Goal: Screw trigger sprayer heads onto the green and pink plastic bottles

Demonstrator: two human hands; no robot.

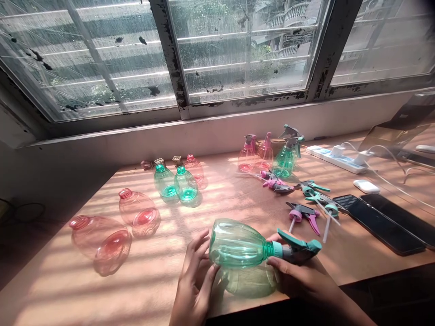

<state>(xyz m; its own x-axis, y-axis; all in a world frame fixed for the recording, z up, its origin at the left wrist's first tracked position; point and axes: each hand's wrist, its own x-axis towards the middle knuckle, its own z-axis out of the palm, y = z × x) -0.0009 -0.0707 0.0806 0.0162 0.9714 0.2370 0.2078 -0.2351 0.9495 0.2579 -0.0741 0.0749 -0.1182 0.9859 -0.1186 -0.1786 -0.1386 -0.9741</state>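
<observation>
A translucent green spray bottle (238,244) lies on its side in the air just above the table's near edge, its teal and grey trigger head (299,246) pointing right. My right hand (299,276) is closed about the neck and collar, with the thumb in front and other fingers partly hidden behind. At the base end, my left hand (199,276) curls its fingers and thumb round the bottom of the bottle. Loose trigger heads lie beyond my right hand: a pink and grey one (302,215), a teal one (326,203) and several others.
Red bottles without heads (102,242) lie at the left; two green ones (185,185) stand farther back. Assembled pink (247,154) and green spray bottles (285,158) stand near the wall. Two phones (380,226), a white case (366,186) and a power strip (336,159) with cables occupy the right.
</observation>
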